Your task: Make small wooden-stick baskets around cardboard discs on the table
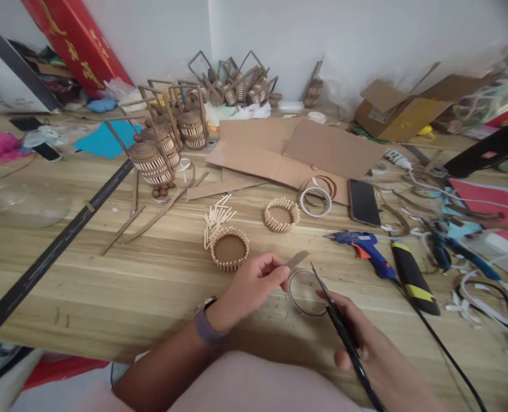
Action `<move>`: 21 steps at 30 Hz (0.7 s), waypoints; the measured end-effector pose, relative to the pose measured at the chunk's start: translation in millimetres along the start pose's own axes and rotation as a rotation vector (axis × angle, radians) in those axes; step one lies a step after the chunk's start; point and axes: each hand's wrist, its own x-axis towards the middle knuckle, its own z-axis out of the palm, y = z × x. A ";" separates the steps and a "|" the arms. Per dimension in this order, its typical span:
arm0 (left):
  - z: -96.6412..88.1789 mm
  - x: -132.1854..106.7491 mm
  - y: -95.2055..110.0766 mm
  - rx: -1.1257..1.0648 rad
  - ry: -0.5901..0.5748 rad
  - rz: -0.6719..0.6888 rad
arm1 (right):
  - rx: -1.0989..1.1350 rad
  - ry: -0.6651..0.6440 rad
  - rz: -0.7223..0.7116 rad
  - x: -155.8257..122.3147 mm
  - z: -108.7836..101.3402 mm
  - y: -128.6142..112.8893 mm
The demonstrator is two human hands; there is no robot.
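Scissors (344, 336) beside a strip (298, 260): we seem to be trimming.
Our hands are apart: the right hand (369, 343) wraps the scissors, while the left hand (250, 284) pinches the strip, its free end just beside the blade tip. Between them, over the worktop (151, 277), is a thin ring (296, 305); we cannot tell whether the strip joins it. Next, we judge, calls for steadying the strip and bringing the blades across.

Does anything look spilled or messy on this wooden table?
The pale, thin wooden sticks lie in a jumbled heap beside the round brown-floored basket, whose own sticks stand in an orderly ring. Nothing looks clearly damaged.
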 end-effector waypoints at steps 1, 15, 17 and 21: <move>0.3 -0.2 -1.1 -0.005 -0.018 0.001 | 0.008 -0.023 0.014 1.7 2.3 -2.3; 2.6 -3.1 -3.5 -0.086 -0.231 -0.069 | 0.164 -0.018 0.017 18.5 25.9 -17.4; 2.3 -3.3 -1.1 -0.067 -0.233 -0.079 | 0.170 0.010 0.041 19.7 26.4 -15.1; 2.5 -3.7 0.2 -0.002 -0.216 -0.102 | 0.193 0.085 0.060 16.1 24.3 -7.0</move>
